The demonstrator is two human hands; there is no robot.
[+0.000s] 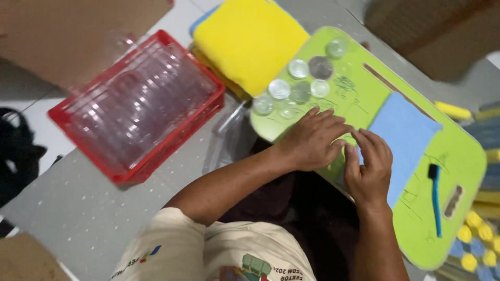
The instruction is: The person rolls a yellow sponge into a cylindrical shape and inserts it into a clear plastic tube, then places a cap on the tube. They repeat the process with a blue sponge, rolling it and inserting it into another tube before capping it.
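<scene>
My left hand [311, 139] lies palm down on a green lap board [364, 88], fingers together and reaching toward my right hand [369, 167]. The right hand is curled beside it, fingertips meeting the left ones at the edge of a blue cloth [406, 135]. Something small and clear may sit between the fingertips, but I cannot tell. Several round clear lids [299, 86] lie in a cluster on the board's far end, just beyond my left hand. A small blue brush [435, 195] rests on the board to the right of my right hand.
A red plastic basket [138, 106] full of clear round containers stands to the left on the grey floor. A folded yellow cloth [250, 41] lies beyond the board. Cardboard boxes [67, 31] sit at the far corners. Yellow and blue sponges [476, 244] are stacked at the right.
</scene>
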